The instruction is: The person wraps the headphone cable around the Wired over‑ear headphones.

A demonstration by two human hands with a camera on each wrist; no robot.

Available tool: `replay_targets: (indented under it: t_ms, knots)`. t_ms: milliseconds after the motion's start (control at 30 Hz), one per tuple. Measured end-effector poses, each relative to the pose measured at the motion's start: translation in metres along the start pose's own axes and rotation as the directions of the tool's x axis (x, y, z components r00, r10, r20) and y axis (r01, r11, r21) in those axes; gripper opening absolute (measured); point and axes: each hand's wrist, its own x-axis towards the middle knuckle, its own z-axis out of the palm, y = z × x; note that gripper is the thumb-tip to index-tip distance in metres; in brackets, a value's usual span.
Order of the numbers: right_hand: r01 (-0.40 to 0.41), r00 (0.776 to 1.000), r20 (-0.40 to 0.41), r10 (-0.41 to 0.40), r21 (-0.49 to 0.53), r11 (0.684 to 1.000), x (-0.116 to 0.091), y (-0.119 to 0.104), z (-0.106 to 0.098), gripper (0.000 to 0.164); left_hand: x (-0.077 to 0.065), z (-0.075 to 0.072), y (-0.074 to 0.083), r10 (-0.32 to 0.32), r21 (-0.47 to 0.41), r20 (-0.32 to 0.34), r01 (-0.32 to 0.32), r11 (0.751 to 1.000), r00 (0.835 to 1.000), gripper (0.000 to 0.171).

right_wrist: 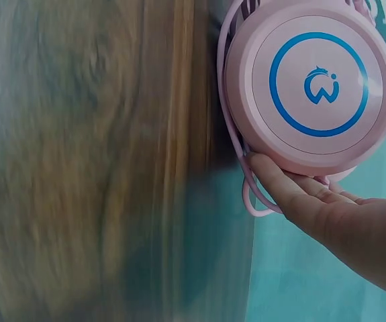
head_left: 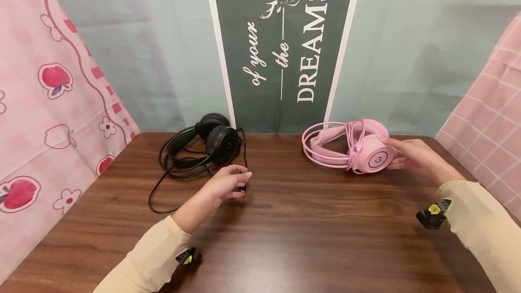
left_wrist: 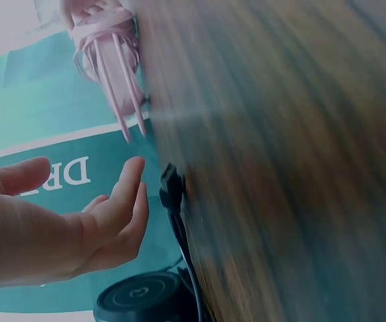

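A cream sleeve (head_left: 476,225) is nearest, at four o'clock from the middle of the wood-grain table (head_left: 305,225); its right hand (head_left: 415,155) grips an ear cup of the pink over-ear headphones (head_left: 372,155) at two o'clock. The left hand (head_left: 225,184), loosely spread and gripping nothing, is just beside a USB plug (left_wrist: 172,186), near black over-ear headphones (head_left: 224,144) at ten o'clock.

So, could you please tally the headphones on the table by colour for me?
Black over-ear headphones: 1 pair
Pink over-ear headphones: 1 pair
Total: 2 pairs
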Motion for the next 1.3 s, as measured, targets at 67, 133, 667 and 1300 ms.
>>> replay_targets:
  t_ms: [67, 133, 667, 1300]
  knots:
    - [-0.002, 1.000, -0.012, 0.002, -0.003, 1.000, 0.000, 0.002, -0.007, 0.039, 0.000, -0.004, 0.001, 0.001, 0.012, -0.012, -0.001, 1.000, 1.000, 0.032]
    - [0.000, 1.000, -0.018, 0.001, 0.052, 0.999, -0.001, 0.004, -0.015, 0.031, -0.001, -0.007, 0.003, 0.002, 0.009, -0.024, -0.002, 1.000, 1.000, 0.031]
    - [0.006, 1.000, -0.023, 0.000, 0.255, 0.967, -0.015, 0.016, -0.055, 0.023, -0.010, -0.035, 0.016, 0.069, -0.015, -0.034, -0.069, 0.998, 0.997, 0.037]
    - [-0.029, 0.995, -0.102, 0.023, -0.066, 0.997, -0.018, 0.016, -0.050, 0.059, -0.024, -0.069, 0.029, 0.157, 0.154, -0.164, -0.132, 0.979, 0.974, 0.043]
